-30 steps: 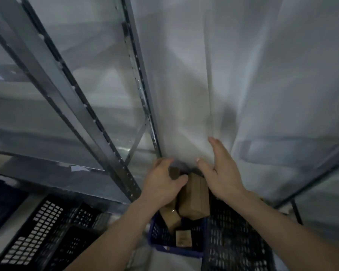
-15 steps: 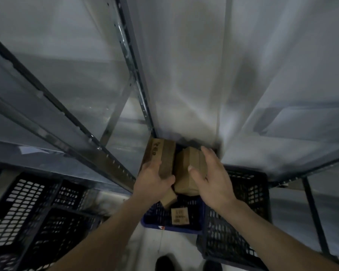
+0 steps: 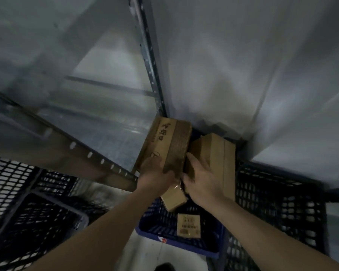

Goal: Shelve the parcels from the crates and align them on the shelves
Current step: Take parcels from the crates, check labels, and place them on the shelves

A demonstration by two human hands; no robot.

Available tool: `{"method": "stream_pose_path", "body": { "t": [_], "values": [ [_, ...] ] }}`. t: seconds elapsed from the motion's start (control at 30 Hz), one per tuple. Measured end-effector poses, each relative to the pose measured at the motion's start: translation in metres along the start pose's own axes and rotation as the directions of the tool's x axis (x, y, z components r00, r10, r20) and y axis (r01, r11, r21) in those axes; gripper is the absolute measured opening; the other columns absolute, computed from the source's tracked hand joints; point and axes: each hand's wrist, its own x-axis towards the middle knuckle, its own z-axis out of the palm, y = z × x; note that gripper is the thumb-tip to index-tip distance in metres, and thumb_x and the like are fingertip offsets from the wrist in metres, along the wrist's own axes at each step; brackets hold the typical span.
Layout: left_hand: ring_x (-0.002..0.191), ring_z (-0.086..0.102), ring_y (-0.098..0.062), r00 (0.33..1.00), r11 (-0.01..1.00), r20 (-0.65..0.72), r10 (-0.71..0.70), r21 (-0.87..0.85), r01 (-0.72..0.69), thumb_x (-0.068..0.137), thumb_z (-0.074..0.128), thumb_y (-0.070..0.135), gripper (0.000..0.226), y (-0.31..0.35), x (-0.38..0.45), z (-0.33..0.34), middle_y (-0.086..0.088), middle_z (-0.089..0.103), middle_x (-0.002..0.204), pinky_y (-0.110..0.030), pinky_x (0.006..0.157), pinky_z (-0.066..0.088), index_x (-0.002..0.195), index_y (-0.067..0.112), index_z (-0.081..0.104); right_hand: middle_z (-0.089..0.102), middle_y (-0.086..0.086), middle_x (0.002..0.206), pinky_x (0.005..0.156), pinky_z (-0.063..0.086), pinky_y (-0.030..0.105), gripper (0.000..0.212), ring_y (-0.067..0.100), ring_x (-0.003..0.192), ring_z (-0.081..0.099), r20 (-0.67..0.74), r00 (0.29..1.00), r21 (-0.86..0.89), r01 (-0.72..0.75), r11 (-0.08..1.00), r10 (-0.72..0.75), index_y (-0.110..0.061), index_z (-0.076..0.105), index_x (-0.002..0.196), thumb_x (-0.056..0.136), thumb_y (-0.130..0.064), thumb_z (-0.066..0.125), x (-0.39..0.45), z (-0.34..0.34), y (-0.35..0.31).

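At the lower left of the frame sit black lattice crates [image 3: 27, 208], stacked one partly inside another. Above them a grey perforated shelf beam [image 3: 82, 153] runs diagonally toward the centre, meeting a slotted metal upright [image 3: 149, 61] that climbs to the top of the frame. Just right of the beam's end, the left hand [image 3: 155, 175] grips the near end of a printed cardboard parcel [image 3: 164, 141], thumb curled round its textured side; the parcel tilts up against the shelf edge at centre frame. Touching it on the right, the right hand [image 3: 202, 180] holds a plain brown parcel [image 3: 213, 153] with fingers wrapped on its near face. Below the hands lies a blue crate [image 3: 176, 241] with a small taped parcel [image 3: 173, 196] and a flat labelled parcel [image 3: 188, 224] inside. At the right stands another black crate [image 3: 282, 208].
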Motion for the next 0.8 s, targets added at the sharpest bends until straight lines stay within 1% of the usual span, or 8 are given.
{"method": "stream_pose_path", "body": {
  "t": [0.13,0.2,0.3,0.43,0.53,0.63,0.7,0.8],
  "values": [
    [0.114,0.054,-0.027,0.999,0.998,-0.018,0.028,0.051,-0.027,0.086,0.061,0.023,0.032,-0.012,0.035,0.018,-0.01,0.053,0.127,-0.044,0.093,0.052,0.115,0.01,0.059,0.006,0.008,0.167,0.114,0.035,0.054,0.06,0.033,0.152,0.016,0.171,0.985,-0.126,0.004,0.992,0.018,-0.054,0.012,0.153,0.1,-0.055,0.042,0.042,0.033,0.014],
    [0.127,0.046,-0.028,1.0,0.997,-0.016,0.023,0.068,-0.022,0.085,0.062,0.027,0.044,-0.021,0.049,0.027,-0.006,0.042,0.142,-0.043,0.099,0.049,0.128,0.02,0.054,-0.008,0.006,0.168,0.116,0.03,0.055,0.061,0.034,0.153,0.006,0.242,0.97,-0.168,0.003,0.986,0.038,-0.057,0.01,0.152,0.099,-0.061,0.039,0.056,0.045,0.02],
    [0.135,0.038,-0.027,0.999,0.996,-0.029,0.026,0.091,-0.023,0.083,0.061,0.033,0.057,-0.035,0.063,0.038,-0.003,0.034,0.15,-0.041,0.103,0.045,0.138,0.026,0.048,-0.012,0.008,0.168,0.115,0.03,0.056,0.061,0.036,0.153,0.003,0.298,0.954,-0.238,0.028,0.971,0.045,-0.055,0.014,0.153,0.098,-0.064,0.038,0.062,0.059,0.039],
    [0.133,0.032,-0.026,0.998,0.985,-0.042,0.048,0.169,-0.04,0.078,0.059,0.038,0.053,-0.042,0.074,0.046,-0.003,0.038,0.145,-0.046,0.102,0.045,0.128,0.025,0.052,-0.001,0.013,0.168,0.114,0.032,0.057,0.064,0.038,0.153,0.008,0.271,0.963,-0.343,0.082,0.936,0.015,-0.052,0.01,0.154,0.099,-0.062,0.041,0.058,0.067,0.063],
    [0.141,0.022,-0.028,0.996,0.963,-0.071,0.045,0.268,-0.024,0.081,0.061,0.04,0.058,-0.043,0.077,0.049,-0.003,0.029,0.153,-0.047,0.106,0.04,0.135,0.025,0.047,0.018,0.013,0.163,0.106,0.043,0.052,0.062,0.037,0.147,0.024,0.209,0.978,-0.367,0.107,0.924,-0.03,-0.052,0.013,0.153,0.098,-0.061,0.039,0.057,0.068,0.075],
    [0.144,0.019,-0.03,0.997,0.96,-0.079,0.016,0.28,0.007,0.084,0.061,0.038,0.061,-0.045,0.078,0.05,-0.003,0.023,0.157,-0.045,0.111,0.036,0.141,0.025,0.045,0.031,0.011,0.157,0.102,0.046,0.048,0.063,0.034,0.14,0.034,0.179,0.98,-0.391,0.154,0.907,-0.09,-0.048,0.012,0.154,0.096,-0.062,0.032,0.053,0.071,0.088],
    [0.143,0.019,-0.032,0.998,0.957,-0.058,0.013,0.291,0.005,0.082,0.06,0.042,0.062,-0.047,0.077,0.053,-0.003,0.025,0.156,-0.046,0.11,0.036,0.141,0.026,0.045,0.036,0.01,0.154,0.101,0.046,0.048,0.067,0.032,0.138,0.038,0.176,0.979,-0.379,0.167,0.91,-0.106,-0.046,0.012,0.154,0.092,-0.063,0.029,0.051,0.072,0.091],
    [0.14,0.022,-0.031,0.994,0.905,-0.03,0.105,0.416,-0.083,0.079,0.049,0.058,0.065,-0.042,0.074,0.062,-0.004,0.026,0.156,-0.048,0.108,0.038,0.135,0.027,0.05,0.036,0.009,0.157,0.105,0.044,0.045,0.065,0.029,0.14,0.039,0.163,0.977,-0.267,0.179,0.947,-0.139,-0.039,0.021,0.156,0.097,-0.054,0.042,0.047,0.067,0.089]
  ]
}}
